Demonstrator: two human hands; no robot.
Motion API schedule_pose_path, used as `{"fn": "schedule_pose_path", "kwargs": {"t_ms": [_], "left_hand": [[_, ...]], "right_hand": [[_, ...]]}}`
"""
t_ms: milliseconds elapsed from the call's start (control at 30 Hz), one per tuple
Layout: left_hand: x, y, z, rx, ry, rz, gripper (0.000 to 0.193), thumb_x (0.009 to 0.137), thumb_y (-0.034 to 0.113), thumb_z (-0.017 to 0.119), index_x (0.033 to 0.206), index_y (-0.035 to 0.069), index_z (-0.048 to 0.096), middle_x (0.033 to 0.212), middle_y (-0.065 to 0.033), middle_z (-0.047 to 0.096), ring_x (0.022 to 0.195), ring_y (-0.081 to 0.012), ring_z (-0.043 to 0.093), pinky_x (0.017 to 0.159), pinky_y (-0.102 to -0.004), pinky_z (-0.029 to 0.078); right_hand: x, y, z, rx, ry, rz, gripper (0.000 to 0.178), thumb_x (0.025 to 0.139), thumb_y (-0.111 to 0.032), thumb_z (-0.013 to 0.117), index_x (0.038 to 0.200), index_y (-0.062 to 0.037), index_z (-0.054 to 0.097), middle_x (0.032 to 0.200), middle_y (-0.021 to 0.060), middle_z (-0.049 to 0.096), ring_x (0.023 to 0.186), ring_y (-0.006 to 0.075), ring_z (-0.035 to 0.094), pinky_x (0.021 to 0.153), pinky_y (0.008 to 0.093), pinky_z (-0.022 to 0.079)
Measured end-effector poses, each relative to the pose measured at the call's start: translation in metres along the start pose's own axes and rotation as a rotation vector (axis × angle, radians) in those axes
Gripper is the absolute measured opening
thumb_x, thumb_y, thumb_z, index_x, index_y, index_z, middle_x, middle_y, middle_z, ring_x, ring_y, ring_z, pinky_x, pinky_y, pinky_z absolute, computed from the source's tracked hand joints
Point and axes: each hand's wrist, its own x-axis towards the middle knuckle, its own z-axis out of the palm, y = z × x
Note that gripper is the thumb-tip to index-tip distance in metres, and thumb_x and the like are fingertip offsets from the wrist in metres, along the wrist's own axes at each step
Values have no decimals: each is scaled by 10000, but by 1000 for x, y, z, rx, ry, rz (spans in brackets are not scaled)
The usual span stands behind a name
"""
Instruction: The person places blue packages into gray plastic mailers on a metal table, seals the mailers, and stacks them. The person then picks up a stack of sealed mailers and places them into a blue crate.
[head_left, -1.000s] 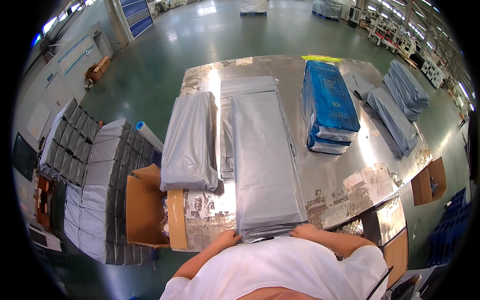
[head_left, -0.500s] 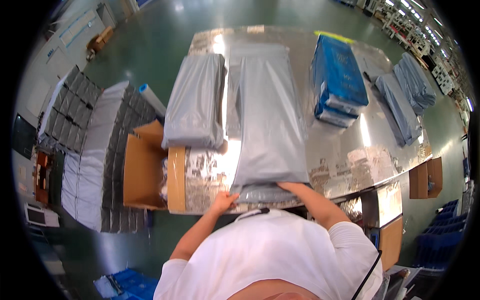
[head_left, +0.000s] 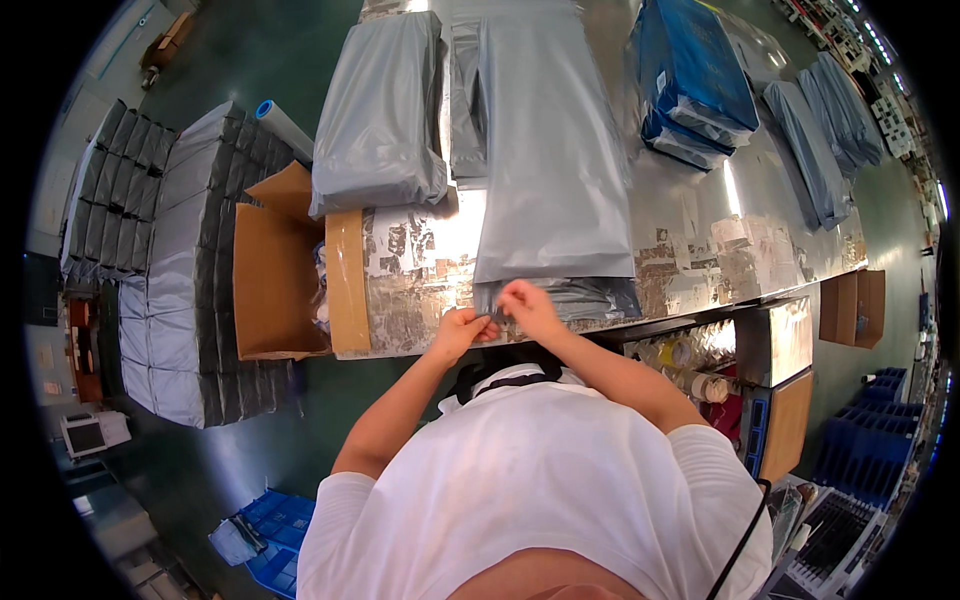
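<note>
A long grey plastic mailing bag (head_left: 555,150) lies flat on the metal-topped table in front of me. Under its near end shows the crinkled edge of more grey plastic bags (head_left: 590,298). My left hand (head_left: 463,330) is closed in a pinch on the dark plastic at the near left corner of these bags. Just right of it, my right hand (head_left: 530,308) has its fingers curled together over the same corner; what lies between its fingertips is too small to make out.
A filled grey package (head_left: 375,110) lies at the left, beside an open cardboard box (head_left: 280,285). Blue plastic-wrapped packs (head_left: 695,75) and folded grey bags (head_left: 805,150) lie on the right of the table (head_left: 690,230). Wrapped grey bundles (head_left: 190,270) are stacked further left.
My right hand has moved left from the bag's near right edge to beside my left hand. My left hand stays near the left corner. The view has tilted downward.
</note>
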Motion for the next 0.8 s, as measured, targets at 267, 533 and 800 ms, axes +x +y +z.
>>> {"fn": "schedule_pose_path", "kwargs": {"t_ms": [267, 533, 800], "left_hand": [[-1, -3, -23, -41, -25, -185, 174, 866, 124, 536, 847, -34, 604, 826, -103, 638, 718, -145, 614, 629, -222, 496], [-19, 78, -36, 1398, 221, 808, 379, 736, 45, 564, 1111, 93, 540, 1175, -149, 489, 1075, -275, 479, 921, -354, 395], [71, 99, -26, 1708, -523, 1307, 331, 698, 121, 555, 1029, 103, 558, 1109, -90, 543, 1049, -246, 518, 942, -375, 397]], "right_hand": [[-254, 116, -200, -1292, -854, 473, 274, 755, -141, 557, 1020, -75, 540, 821, 162, 629, 825, 350, 601, 692, 435, 487], [-123, -42, -226, -1414, 309, -281, 304, 693, -40, 489, 981, -105, 563, 1021, 130, 510, 948, 292, 507, 738, 387, 442], [-15, -55, -245, -1548, -474, -746, 162, 694, -126, 524, 848, -90, 561, 1125, 70, 532, 1124, 247, 449, 971, 361, 362]]}}
